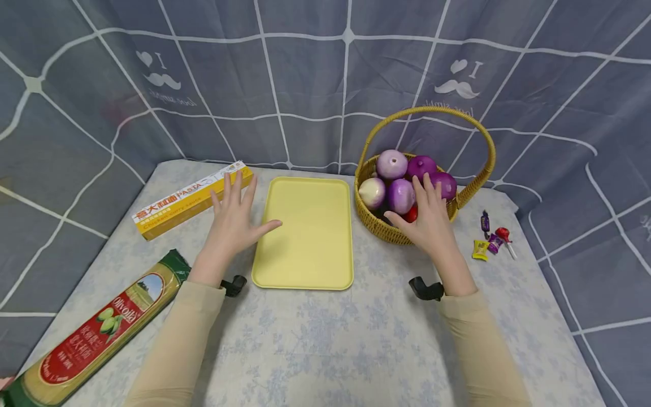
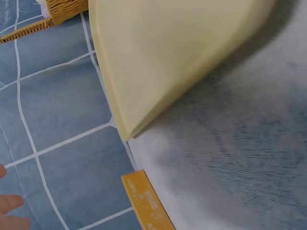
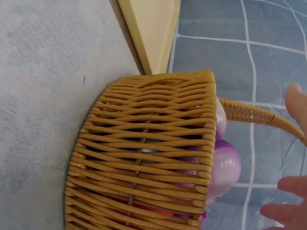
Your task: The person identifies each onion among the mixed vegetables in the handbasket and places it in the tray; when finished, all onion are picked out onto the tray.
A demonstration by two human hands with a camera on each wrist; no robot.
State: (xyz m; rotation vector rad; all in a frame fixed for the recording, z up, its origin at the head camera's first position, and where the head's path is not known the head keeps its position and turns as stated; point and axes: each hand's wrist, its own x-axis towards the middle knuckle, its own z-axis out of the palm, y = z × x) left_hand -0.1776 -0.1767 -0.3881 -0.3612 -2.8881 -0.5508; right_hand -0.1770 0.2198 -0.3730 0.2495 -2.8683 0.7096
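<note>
Right now you look poised ahead of a grip: your left hand [image 1: 232, 220] is spread, fingers apart and holding nothing, near the box [image 1: 178, 206] and tray [image 1: 305, 232]; your right hand [image 1: 429, 223], likewise spread and bare, hovers by the basket [image 1: 376, 225] of onions [image 1: 402, 195]. The box slants left of the tray; the basket stands to its right. Taking an onion would call for lowering your right hand and curling the fingers; the arched handle [image 1: 491, 155] and tight packing could hinder you. Something red [image 1: 411, 213] sits partly hidden there. Candies [image 1: 494, 244] lie right of the basket, a noodle packet [image 1: 109, 339] at lower left.
</note>
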